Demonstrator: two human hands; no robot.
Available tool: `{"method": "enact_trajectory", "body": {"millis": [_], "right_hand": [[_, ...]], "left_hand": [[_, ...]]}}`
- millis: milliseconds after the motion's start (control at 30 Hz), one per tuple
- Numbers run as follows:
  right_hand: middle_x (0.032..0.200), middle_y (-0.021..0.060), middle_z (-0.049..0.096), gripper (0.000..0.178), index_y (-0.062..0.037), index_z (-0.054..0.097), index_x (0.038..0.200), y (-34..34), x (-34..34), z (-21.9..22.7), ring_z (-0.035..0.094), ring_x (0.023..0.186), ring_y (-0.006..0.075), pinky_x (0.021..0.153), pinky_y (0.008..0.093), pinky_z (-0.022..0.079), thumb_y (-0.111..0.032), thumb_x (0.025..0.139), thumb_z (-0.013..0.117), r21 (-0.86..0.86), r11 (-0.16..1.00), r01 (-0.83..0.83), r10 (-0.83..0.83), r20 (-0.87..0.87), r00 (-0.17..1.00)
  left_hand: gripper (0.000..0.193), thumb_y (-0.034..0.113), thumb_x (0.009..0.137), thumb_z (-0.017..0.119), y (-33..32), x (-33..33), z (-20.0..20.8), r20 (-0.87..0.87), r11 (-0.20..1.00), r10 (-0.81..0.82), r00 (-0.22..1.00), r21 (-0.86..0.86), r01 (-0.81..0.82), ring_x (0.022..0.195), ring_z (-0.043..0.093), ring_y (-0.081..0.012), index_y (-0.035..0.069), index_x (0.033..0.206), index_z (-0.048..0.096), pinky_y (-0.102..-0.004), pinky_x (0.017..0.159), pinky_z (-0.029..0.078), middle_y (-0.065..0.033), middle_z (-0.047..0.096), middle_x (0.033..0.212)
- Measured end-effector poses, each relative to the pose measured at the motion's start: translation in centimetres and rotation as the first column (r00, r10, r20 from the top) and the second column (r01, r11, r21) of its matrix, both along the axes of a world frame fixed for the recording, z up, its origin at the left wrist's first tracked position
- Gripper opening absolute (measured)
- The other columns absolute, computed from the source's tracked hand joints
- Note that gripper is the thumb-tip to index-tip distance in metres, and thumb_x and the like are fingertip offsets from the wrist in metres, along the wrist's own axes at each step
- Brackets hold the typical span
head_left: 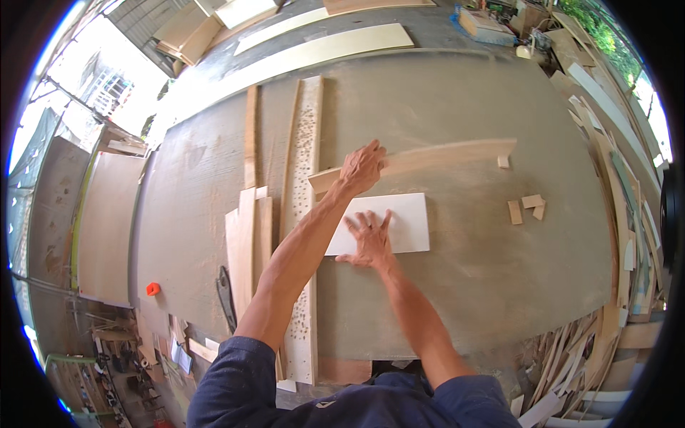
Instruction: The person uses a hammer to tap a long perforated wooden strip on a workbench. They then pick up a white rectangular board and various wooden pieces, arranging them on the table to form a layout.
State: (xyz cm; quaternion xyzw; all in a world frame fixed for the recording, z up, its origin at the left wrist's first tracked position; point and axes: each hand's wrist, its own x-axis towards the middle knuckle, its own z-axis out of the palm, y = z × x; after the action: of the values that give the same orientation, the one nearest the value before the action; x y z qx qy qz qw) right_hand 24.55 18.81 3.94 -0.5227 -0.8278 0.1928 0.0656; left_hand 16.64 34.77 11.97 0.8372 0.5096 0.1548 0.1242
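My left hand point(364, 168) reaches across to a long, thin wooden strip point(449, 153), its fingers curled closed over the strip near one end. The strip lies slightly slanted and runs off to the right. Closer to me, my right hand point(371, 239) presses flat on a white rectangular board point(408, 222), fingers spread. Under the left forearm runs a long pale plank point(301, 285) dotted with many dark spots. The palm side of the left hand is hidden.
Several small wood blocks point(515, 212) lie right on the large worktable point(485, 285). Stacked wood strips point(246, 242), a dark-handled saw-like tool point(226, 298) and a small orange object point(153, 289) are left. Offcuts point(571, 357) crowd the right edge; long panels point(342, 44) lie beyond the table.
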Motion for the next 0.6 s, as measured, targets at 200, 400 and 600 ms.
{"method": "enact_trajectory", "body": {"millis": [200, 400, 600], "right_hand": [[0.168, 0.0227, 0.024, 0.145, -0.0181, 0.033, 0.163, 3.8, 0.8, -2.4, 0.017, 0.157, 0.0409, 0.117, 0.0789, -0.006, -0.102, 0.048, 0.059, 0.216, 0.976, -0.01, 0.0, 0.048, 0.999], [0.168, 0.0223, 0.024, 0.147, -0.0187, 0.032, 0.163, 1.8, 0.9, -1.9, 0.016, 0.157, 0.0412, 0.117, 0.0781, -0.006, -0.105, 0.047, 0.056, 0.095, 0.992, -0.082, 0.074, 0.08, 0.994], [0.168, 0.0222, 0.024, 0.134, -0.0185, 0.034, 0.162, -5.2, 4.4, -2.0, 0.013, 0.158, 0.0411, 0.117, 0.0782, -0.008, -0.099, 0.058, 0.058, 0.12, 0.992, -0.038, 0.035, 0.023, 0.999]], "left_hand": [[0.019, 0.02, 0.096, 0.068, -5.5, -6.4, 12.4, 0.179, 0.923, 0.206, 0.962, 0.291, -0.252, 0.093, 0.066, -0.0427, 0.003, 0.104, 0.063, -0.052, 0.081, 0.05, -0.0149, 0.063, 0.109], [0.024, 0.021, 0.103, 0.062, -21.0, -15.8, 15.6, 0.211, 0.867, 0.429, 0.878, 0.177, -0.466, 0.086, 0.062, -0.0499, 0.0, 0.109, 0.053, -0.0528, 0.074, 0.047, -0.0268, 0.065, 0.091], [0.023, 0.023, 0.104, 0.06, -39.9, -16.0, 11.1, 0.019, 0.76, 0.647, 0.762, 0.064, -0.647, 0.074, 0.059, -0.0499, 0.0, 0.105, 0.056, -0.0544, 0.062, 0.043, -0.0275, 0.059, 0.077]]}}
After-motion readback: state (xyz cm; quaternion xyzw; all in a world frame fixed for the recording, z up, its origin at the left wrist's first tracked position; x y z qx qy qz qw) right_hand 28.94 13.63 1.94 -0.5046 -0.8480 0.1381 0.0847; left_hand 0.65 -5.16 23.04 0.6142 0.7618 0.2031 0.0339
